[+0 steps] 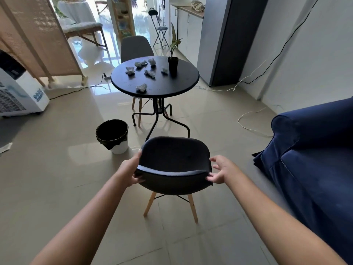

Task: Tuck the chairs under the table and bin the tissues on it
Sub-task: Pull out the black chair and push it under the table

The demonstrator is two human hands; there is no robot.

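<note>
A dark shell chair (174, 159) with wooden legs stands on the tiles in front of me, well short of the round black table (172, 87). My left hand (129, 172) grips the left edge of its backrest. At the right edge, my right hand (219, 170) has its fingers spread and only its fingertips touch the backrest. A second grey chair (136, 47) stands at the table's far side, partly under it. Several crumpled white tissues (141, 87) lie scattered on the tabletop. A white bin with a black liner (113, 135) stands on the floor left of the near chair.
A potted plant (173, 64) stands on the table's right part. A blue sofa (313, 150) fills the right side. A white air cooler (17, 90) sits at left, cables trail across the floor near the fridge (215, 41), and a folding chair (159, 28) stands further back.
</note>
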